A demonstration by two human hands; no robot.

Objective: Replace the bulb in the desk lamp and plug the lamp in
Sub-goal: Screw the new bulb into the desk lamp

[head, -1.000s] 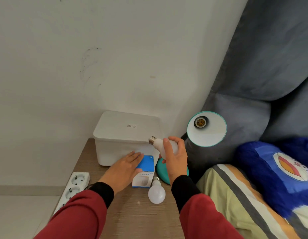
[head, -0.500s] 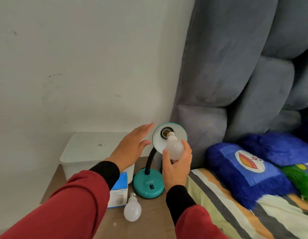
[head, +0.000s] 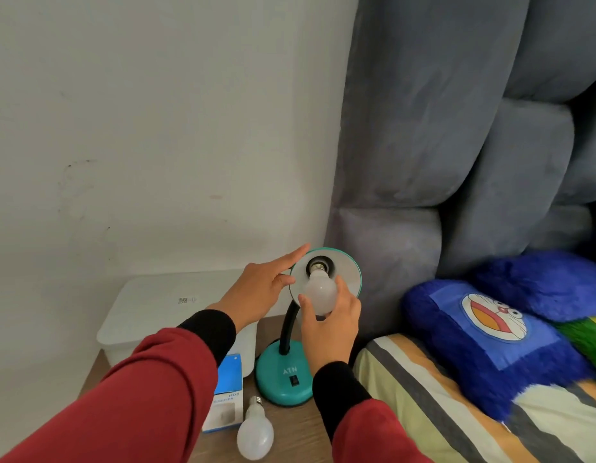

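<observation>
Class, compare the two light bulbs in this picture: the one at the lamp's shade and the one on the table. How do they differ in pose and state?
The bulb at the shade is held in the right hand, its screw base pointing into the lamp socket. The bulb on the table lies loose on its side, touched by nothing, its base pointing away from the camera. Both are frosted white with metal screw bases.

Bedroom, padded headboard (head: 457,128), cartoon pillow (head: 490,335), striped bedsheet (head: 423,406)
</observation>
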